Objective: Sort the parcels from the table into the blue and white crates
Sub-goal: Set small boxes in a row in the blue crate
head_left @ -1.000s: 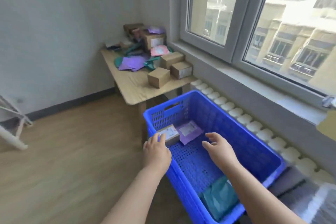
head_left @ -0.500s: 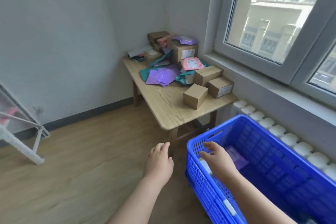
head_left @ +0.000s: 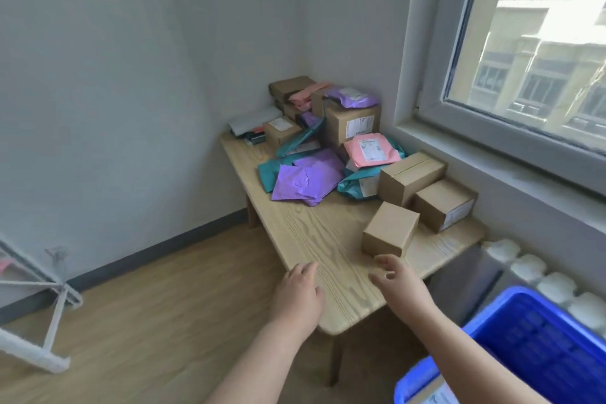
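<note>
While both hands reach out over the near end of the tabletop [head_left: 314, 239], neither holds anything. The left hand [head_left: 296, 295] hovers palm-down above the tabletop's near left edge, its fingers [head_left: 306, 269] loose and slightly spread. The right hand [head_left: 398, 285] is stretched toward a small plain cardboard box [head_left: 390, 229], its fingers [head_left: 385, 261] relaxed and gently bent, the tips just beside the box's near face; whether they touch it cannot be told.

That small box stands alone near the tabletop's front right. Behind it sit a labelled box [head_left: 446, 205] by the right edge and a longer taped box [head_left: 410, 177], the two touching each other. Further back the parcels lie heaped: a crumpled purple mailer [head_left: 305, 180] on top of a teal mailer [head_left: 267, 174], a pink mailer [head_left: 372, 149] with a white label leaning against a tall labelled box [head_left: 354, 123], and another purple mailer [head_left: 355, 97] on top of that box. More brown boxes and a grey envelope [head_left: 254, 121] fill the far corner against the wall.

The blue crate [head_left: 537, 338] is on the floor at the lower right, beside the near end of the tabletop and below the window [head_left: 524, 59]. A white ridged radiator [head_left: 531, 272] runs along the wall behind it. A white metal frame [head_left: 49, 298] rests on the wooden floor at the left.
</note>
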{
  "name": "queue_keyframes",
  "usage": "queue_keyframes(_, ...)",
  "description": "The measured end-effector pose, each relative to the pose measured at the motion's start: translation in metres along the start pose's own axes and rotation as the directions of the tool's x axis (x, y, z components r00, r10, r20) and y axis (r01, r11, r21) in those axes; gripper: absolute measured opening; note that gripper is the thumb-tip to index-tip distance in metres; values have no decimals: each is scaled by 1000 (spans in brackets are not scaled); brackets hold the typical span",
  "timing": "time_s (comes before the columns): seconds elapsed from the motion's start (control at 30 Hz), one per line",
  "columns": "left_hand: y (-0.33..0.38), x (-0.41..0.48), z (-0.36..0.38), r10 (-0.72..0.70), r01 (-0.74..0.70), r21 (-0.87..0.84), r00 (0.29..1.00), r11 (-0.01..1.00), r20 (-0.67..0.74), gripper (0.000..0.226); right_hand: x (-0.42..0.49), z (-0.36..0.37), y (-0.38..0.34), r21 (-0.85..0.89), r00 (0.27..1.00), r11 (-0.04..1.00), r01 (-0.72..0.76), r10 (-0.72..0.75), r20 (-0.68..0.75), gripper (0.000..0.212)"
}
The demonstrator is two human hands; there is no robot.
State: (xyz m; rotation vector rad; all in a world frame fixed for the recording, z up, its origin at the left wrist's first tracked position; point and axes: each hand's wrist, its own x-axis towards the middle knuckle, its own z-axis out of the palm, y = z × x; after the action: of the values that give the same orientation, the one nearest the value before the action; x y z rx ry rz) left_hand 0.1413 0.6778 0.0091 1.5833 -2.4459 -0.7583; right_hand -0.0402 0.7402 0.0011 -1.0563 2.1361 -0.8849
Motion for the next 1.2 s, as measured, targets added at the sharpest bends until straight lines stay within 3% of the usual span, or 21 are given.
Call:
queue_keyframes(0.33, -23, 161, -2, 121, -124, 13, 979, 992, 164, 53, 110, 33, -25, 75, 984, 986, -146, 153, -88, 42)
queue_keyframes(0.6, 2, 265, -3, 358, -396, 18, 847, 918, 394, 51, 148, 44, -38, 244, 853, 895, -374, 436, -288, 46)
queue_keyframes(0.8, 36, 289, 16, 399, -457, -2, 774, 889, 492, 50, 144, 35, -26, 306, 748, 843, -442, 535, -393, 45)
queue_keyframes(1.03, 64, 304, 47, 333, -385, -6, 791, 923, 513, 54, 164, 8, -1, 271, 713, 816, -511, 578, -397, 49)
queue_keyframes(1.2, 62, 316, 70, 179, -222, -1, 784, 975, 594, 65, 179, 12, 17, 291, 711, 765, -575, 643, -285, 61)
